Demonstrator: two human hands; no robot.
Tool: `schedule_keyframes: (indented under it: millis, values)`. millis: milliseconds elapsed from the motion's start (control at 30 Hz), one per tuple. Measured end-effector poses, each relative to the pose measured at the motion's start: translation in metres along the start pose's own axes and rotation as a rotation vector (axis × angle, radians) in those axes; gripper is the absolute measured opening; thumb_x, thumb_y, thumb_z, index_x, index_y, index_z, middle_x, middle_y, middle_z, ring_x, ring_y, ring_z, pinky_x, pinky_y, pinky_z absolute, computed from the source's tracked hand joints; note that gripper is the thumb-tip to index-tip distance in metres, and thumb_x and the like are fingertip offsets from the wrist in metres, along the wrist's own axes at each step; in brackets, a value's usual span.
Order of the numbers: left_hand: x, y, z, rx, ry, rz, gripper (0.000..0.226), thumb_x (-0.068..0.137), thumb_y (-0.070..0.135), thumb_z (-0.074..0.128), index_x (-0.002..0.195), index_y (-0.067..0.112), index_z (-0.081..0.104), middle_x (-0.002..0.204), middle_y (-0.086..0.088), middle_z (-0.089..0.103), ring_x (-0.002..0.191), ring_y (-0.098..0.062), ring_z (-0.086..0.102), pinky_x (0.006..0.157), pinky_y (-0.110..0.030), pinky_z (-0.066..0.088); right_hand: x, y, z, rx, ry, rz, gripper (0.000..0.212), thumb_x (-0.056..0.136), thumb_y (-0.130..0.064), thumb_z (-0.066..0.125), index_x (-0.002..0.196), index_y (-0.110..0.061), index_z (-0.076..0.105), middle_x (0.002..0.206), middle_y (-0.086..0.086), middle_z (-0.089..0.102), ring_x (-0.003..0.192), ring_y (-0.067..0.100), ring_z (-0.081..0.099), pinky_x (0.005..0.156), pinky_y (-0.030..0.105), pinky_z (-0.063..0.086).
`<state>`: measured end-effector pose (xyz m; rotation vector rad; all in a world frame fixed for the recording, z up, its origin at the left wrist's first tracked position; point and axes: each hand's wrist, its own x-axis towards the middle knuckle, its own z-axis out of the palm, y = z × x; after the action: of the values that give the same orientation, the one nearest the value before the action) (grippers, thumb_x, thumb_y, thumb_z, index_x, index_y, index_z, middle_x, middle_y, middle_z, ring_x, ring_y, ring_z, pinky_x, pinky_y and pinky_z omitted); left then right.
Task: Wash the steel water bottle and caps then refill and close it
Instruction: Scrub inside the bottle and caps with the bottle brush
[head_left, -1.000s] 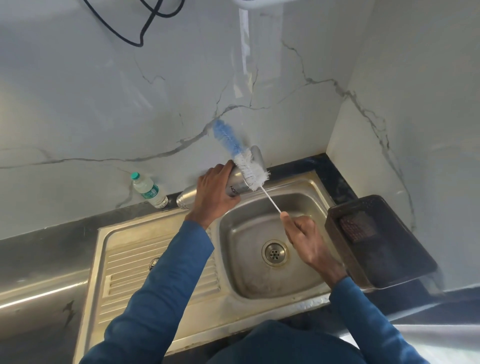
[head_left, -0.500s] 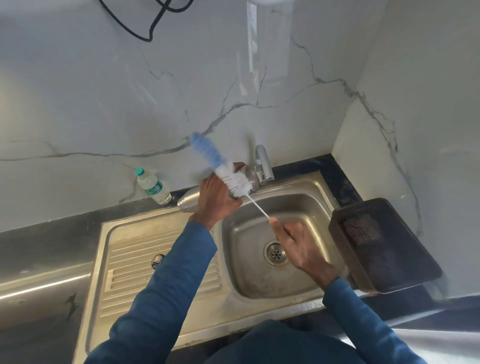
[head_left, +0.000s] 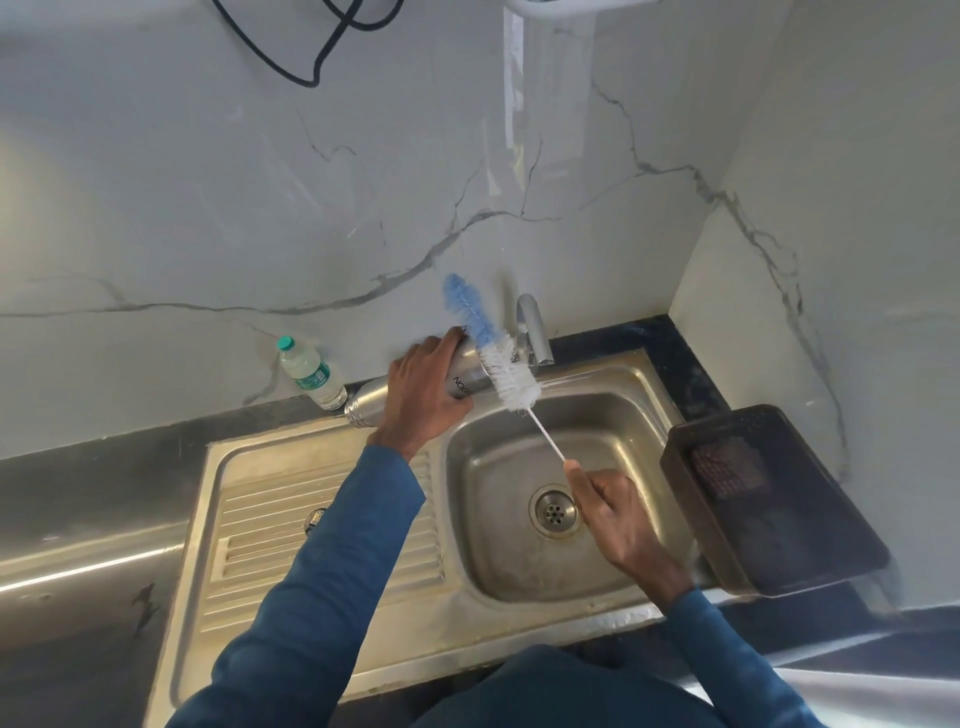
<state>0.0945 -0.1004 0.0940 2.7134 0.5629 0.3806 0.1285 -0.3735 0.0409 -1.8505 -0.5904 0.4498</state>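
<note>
My left hand (head_left: 423, 387) grips the steel bottle (head_left: 467, 376) sideways while my right hand (head_left: 615, 512) pinches the bottle brush (head_left: 506, 371), seemingly touching its side.

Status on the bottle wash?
Done: nothing visibly finished. In hand: left hand grips the steel bottle sideways over the sink; right hand holds the bottle brush against its outside. Left: rinse, caps, refill, close; no water visibly running.

Steel bottle (head_left: 470, 376): bare silver, dark lettering. Bottle brush (head_left: 496, 358): blue bristles at tip, white below, white stem. Plastic bottle (head_left: 311, 373): clear, green cap, green label. Sink (head_left: 332, 525): dull steel, ribbed drainboard. Wall (head_left: 260, 208): pale grey marble, dark veins. Tray (head_left: 769, 499): dark brown. Sleeves (head_left: 322, 582): blue.
</note>
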Motion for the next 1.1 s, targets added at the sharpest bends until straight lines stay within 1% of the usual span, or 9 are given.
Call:
schedule_keyframes:
  millis: [100, 200, 400, 567, 633, 733, 867, 933, 1100]
  values:
    - [-0.002, 0.004, 0.003, 0.000, -0.020, 0.019, 0.079, 0.071, 0.025, 0.084, 0.141, 0.020, 0.049, 0.111, -0.003, 0.061, 0.106, -0.033, 0.061, 0.094, -0.046, 0.046, 0.009, -0.005, 0.001, -0.025, 0.021, -0.012, 0.060, 0.111, -0.029, 0.051, 0.057, -0.018, 0.027, 0.051, -0.007, 0.025, 0.048, 0.010, 0.023, 0.047, 0.027, 0.021]
    - [-0.005, 0.008, 0.006, -0.021, -0.030, 0.027, 0.083, 0.071, 0.025, 0.083, 0.146, 0.021, 0.048, 0.116, -0.004, 0.062, 0.111, -0.033, 0.060, 0.095, -0.046, 0.045, 0.023, -0.010, 0.002, -0.031, 0.032, -0.022, 0.064, 0.112, -0.033, 0.050, 0.058, -0.010, 0.026, 0.054, -0.001, 0.025, 0.051, 0.013, 0.024, 0.050, 0.039, 0.021]
    - [-0.003, -0.003, -0.001, -0.112, 0.046, 0.017, 0.080, 0.070, 0.027, 0.084, 0.141, 0.035, 0.046, 0.111, 0.006, 0.062, 0.103, -0.026, 0.061, 0.089, -0.044, 0.048, 0.005, 0.009, -0.004, -0.021, -0.016, 0.035, 0.060, 0.110, -0.033, 0.049, 0.055, -0.016, 0.033, 0.050, -0.005, 0.028, 0.047, 0.011, 0.026, 0.048, 0.031, 0.023]
    - [-0.005, 0.008, 0.009, -0.101, -0.019, 0.058, 0.081, 0.070, 0.025, 0.083, 0.142, 0.027, 0.047, 0.116, 0.000, 0.063, 0.109, -0.029, 0.060, 0.089, -0.040, 0.042, 0.016, -0.005, -0.001, -0.002, 0.002, 0.008, 0.060, 0.112, -0.029, 0.049, 0.055, -0.015, 0.034, 0.052, -0.003, 0.027, 0.048, 0.012, 0.025, 0.049, 0.031, 0.022]
    - [-0.004, 0.012, 0.012, -0.130, -0.030, 0.066, 0.079, 0.069, 0.024, 0.083, 0.139, 0.028, 0.045, 0.115, 0.000, 0.064, 0.108, -0.028, 0.060, 0.089, -0.041, 0.045, 0.022, -0.010, -0.001, 0.016, 0.007, -0.010, 0.061, 0.112, -0.028, 0.049, 0.055, -0.015, 0.034, 0.052, -0.003, 0.027, 0.048, 0.012, 0.025, 0.049, 0.033, 0.022]
    - [0.003, 0.010, 0.007, -0.153, -0.002, 0.071, 0.074, 0.070, 0.026, 0.083, 0.135, 0.030, 0.046, 0.111, 0.005, 0.062, 0.104, -0.025, 0.060, 0.089, -0.043, 0.047, 0.018, 0.005, -0.006, 0.013, -0.001, -0.002, 0.064, 0.112, -0.035, 0.048, 0.056, -0.012, 0.028, 0.051, -0.005, 0.027, 0.048, 0.012, 0.026, 0.050, 0.036, 0.022]
    - [0.005, 0.013, 0.005, -0.166, -0.023, 0.085, 0.080, 0.071, 0.026, 0.081, 0.140, 0.037, 0.044, 0.115, 0.006, 0.062, 0.107, -0.023, 0.060, 0.094, -0.045, 0.047, 0.009, 0.018, -0.015, 0.001, -0.016, 0.015, 0.068, 0.109, -0.048, 0.045, 0.056, -0.010, 0.027, 0.050, -0.005, 0.027, 0.047, 0.014, 0.027, 0.049, 0.042, 0.025]
    - [0.003, 0.022, 0.009, -0.215, -0.052, 0.128, 0.080, 0.071, 0.024, 0.080, 0.140, 0.037, 0.043, 0.117, 0.005, 0.064, 0.108, -0.020, 0.060, 0.095, -0.048, 0.051, 0.015, 0.014, -0.018, 0.000, 0.017, 0.013, 0.067, 0.108, -0.048, 0.045, 0.055, -0.010, 0.029, 0.050, -0.005, 0.029, 0.046, 0.013, 0.029, 0.049, 0.040, 0.026]
    - [0.003, 0.036, 0.016, -0.336, -0.057, 0.158, 0.082, 0.071, 0.018, 0.085, 0.142, 0.036, 0.047, 0.119, 0.010, 0.065, 0.107, -0.012, 0.062, 0.092, -0.044, 0.056, 0.014, 0.023, -0.031, -0.011, 0.060, 0.039, 0.071, 0.103, -0.057, 0.044, 0.056, -0.007, 0.030, 0.050, -0.003, 0.030, 0.047, 0.014, 0.029, 0.050, 0.039, 0.027]
